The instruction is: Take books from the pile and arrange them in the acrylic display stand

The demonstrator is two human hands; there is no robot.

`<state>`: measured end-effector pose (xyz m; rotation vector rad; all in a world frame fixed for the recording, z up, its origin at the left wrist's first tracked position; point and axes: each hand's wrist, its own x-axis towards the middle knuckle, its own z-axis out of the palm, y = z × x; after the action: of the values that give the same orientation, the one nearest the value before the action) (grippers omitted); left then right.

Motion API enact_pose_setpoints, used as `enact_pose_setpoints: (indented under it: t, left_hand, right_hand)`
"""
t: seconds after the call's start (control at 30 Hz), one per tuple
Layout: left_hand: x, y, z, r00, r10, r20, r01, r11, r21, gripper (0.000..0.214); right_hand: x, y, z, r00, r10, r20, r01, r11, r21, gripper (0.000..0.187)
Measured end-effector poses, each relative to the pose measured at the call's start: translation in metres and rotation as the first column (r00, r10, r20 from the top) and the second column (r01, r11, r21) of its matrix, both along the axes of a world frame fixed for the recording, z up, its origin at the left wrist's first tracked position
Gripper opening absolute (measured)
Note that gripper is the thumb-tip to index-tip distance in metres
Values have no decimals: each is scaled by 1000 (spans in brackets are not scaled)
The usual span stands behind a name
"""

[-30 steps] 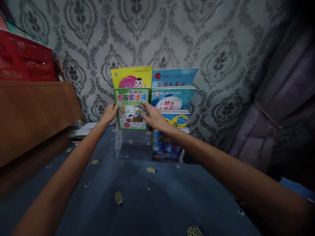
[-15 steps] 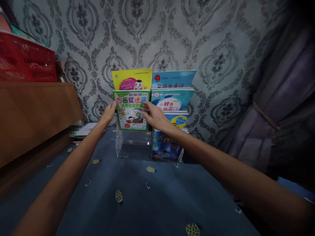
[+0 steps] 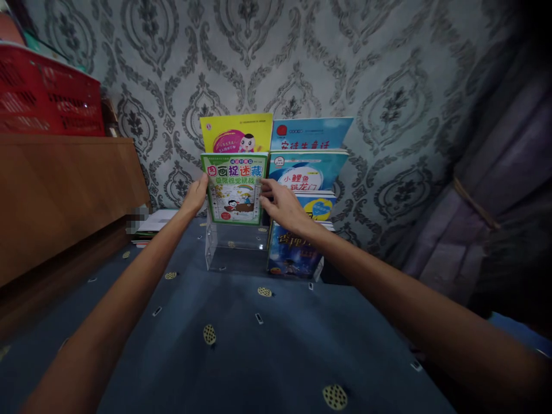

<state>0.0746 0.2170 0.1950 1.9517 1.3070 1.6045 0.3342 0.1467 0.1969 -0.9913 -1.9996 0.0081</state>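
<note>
A green-bordered children's book (image 3: 235, 198) stands upright on a clear acrylic book rack (image 3: 235, 253), below and in front of a yellow book (image 3: 237, 129). My left hand (image 3: 196, 195) is at its left edge, fingers partly hidden behind the cover. At the right edge, the bent fingers of my right hand (image 3: 280, 201) hold the book's side. The rack's right column carries a blue book (image 3: 313, 129), a teal book (image 3: 319, 167), a yellow-and-blue book (image 3: 321, 207) and a dark blue book (image 3: 291, 259), partly covered by my right forearm.
The rack stands on a dark blue cloth (image 3: 241, 356) with a pineapple print. To the left are a wooden cabinet (image 3: 64, 195) with a red basket (image 3: 52, 95) on it, and a stack of books or papers (image 3: 155, 224). Patterned wallpaper is behind; a tied curtain (image 3: 474, 195) hangs at right.
The view has shifted slightly. My right fingers, which overlapped the front of the green-bordered book's cover, are now at its right edge. My left hand stays at the left edge.
</note>
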Motion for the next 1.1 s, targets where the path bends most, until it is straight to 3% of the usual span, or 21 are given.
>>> enact_pose_setpoints:
  t: [0.13,0.33,0.47,0.7,0.8,0.87,0.93,0.97,1.03,1.1]
  left_hand:
    - [0,-3,0,1000,-25,-11,25,1000,11,62]
    - [1,-2,-6,996,86,19,-85,995,-44,52]
    - [2,-7,-14,996,84,27,-82,995,-55,46]
    - [6,-14,-24,994,105,38,-105,994,-5,37]
    - [0,-22,-39,994,112,-9,-112,992,64,36]
    - [-10,-30,-56,975,178,-133,-165,981,104,36]
    - [-25,-37,-78,879,308,-364,-285,951,116,36]
    - [-34,-39,-90,782,369,-502,-369,924,104,36]
    - [-56,-38,-110,720,392,-572,-439,896,62,33]
    - [-80,-31,-126,664,424,-616,-522,852,24,35]
  right_hand:
    - [-2,-4,0,1000,1,-17,-2,1000,-16,51]
    - [-1,-4,-7,998,38,-52,-39,999,-33,50]
    - [0,-1,-14,994,80,-74,-82,996,-31,50]
    - [-2,-6,-14,994,78,-77,-82,996,-44,52]
    - [-6,-20,-18,991,94,-91,-99,994,-50,49]
    - [-11,-38,-30,987,128,-94,-135,988,-73,45]
    - [-18,-61,-53,978,195,-71,-204,968,-148,42]
    - [-21,-73,-68,970,236,-57,-243,950,-196,40]
    - [-29,-96,-103,940,341,-25,-329,881,-340,37]
    - [-35,-114,-141,930,363,-54,-346,821,-454,37]
